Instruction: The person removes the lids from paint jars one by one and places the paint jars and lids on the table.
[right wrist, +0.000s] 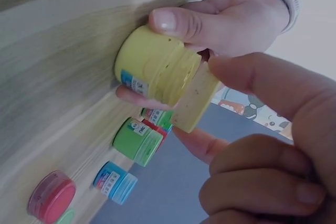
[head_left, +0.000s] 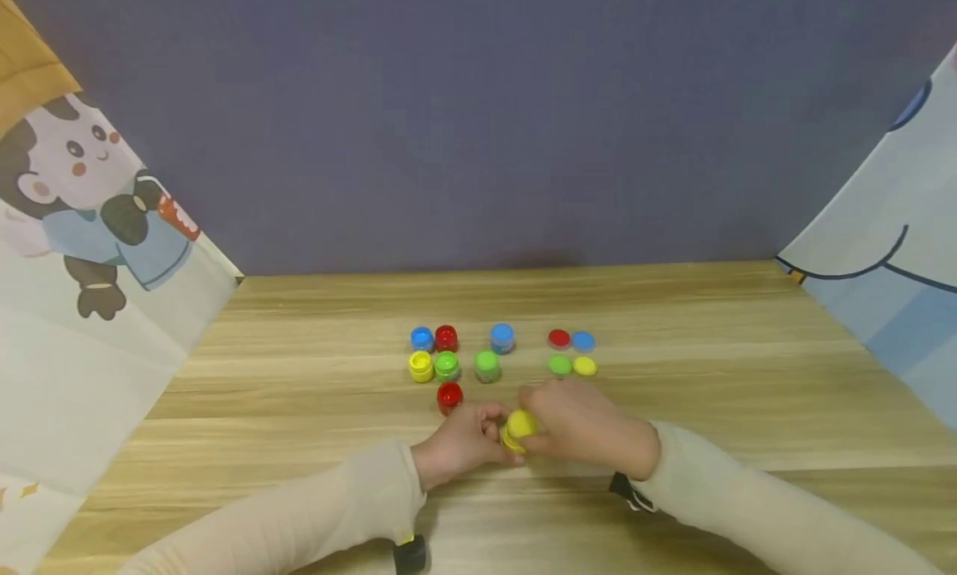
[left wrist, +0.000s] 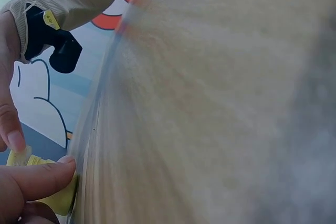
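Observation:
In front of me, my left hand [head_left: 465, 439] grips the body of a small yellow paint jar [right wrist: 149, 61] low over the tabletop. My right hand [head_left: 581, 417] pinches the jar's yellow lid [right wrist: 197, 98] between thumb and finger. The right wrist view shows the lid at the jar's mouth, with the threaded neck exposed beside it. Just beyond my left fingers stands an uncovered red jar [head_left: 449, 397]. The left wrist view catches only part of the yellow jar [left wrist: 62, 200], behind my left thumb.
Uncovered blue [head_left: 422, 339], red [head_left: 446, 338], yellow [head_left: 421, 366] and green jars [head_left: 447, 366] stand grouped at left. Lidded blue [head_left: 503, 338] and green jars [head_left: 488, 366] stand mid-table. Red [head_left: 559, 338], blue [head_left: 583, 341], green [head_left: 559, 365] and yellow lids [head_left: 585, 366] lie right.

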A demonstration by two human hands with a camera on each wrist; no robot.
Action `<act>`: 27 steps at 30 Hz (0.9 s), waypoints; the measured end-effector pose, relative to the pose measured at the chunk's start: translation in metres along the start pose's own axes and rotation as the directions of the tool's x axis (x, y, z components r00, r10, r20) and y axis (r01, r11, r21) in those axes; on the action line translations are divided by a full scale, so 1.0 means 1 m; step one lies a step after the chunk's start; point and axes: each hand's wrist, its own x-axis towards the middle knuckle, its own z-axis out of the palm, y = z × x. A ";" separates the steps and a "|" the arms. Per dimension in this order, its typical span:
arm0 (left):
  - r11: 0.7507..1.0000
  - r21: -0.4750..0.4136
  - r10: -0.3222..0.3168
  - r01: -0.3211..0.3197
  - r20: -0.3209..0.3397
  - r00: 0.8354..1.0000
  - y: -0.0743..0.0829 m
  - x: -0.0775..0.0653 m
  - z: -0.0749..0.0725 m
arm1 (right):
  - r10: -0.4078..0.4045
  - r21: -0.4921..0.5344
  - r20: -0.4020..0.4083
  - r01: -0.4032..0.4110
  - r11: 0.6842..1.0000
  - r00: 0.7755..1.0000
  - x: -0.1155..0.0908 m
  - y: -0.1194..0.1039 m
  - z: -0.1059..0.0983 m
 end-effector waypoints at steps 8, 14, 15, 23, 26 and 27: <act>1.000 0.006 -0.023 0.023 0.029 0.999 0.000 -0.004 -0.003 | -0.007 -0.013 -0.013 0.007 1.000 1.000 -0.007 0.006 -0.004; 0.998 0.043 -0.039 0.038 0.036 0.999 -0.004 -0.008 -0.011 | 0.020 -0.022 -0.017 -0.021 1.000 1.000 -0.013 0.013 -0.006; 0.998 0.045 -0.039 0.037 0.037 0.999 -0.005 -0.008 -0.013 | 0.027 -0.015 -0.015 -0.027 1.000 1.000 -0.015 0.014 -0.005; 0.998 0.054 -0.028 0.025 0.061 0.998 -0.009 -0.017 -0.027 | 0.036 0.017 -0.024 -0.035 0.999 0.999 -0.024 0.029 -0.006; 0.998 0.047 -0.031 0.028 0.069 0.997 -0.008 -0.021 -0.032 | 0.044 0.019 -0.033 -0.044 0.999 0.998 -0.027 0.033 -0.007; 0.999 0.044 -0.033 0.029 0.074 0.997 -0.008 -0.023 -0.034 | 0.049 0.021 -0.035 -0.048 0.999 0.998 -0.028 0.035 -0.007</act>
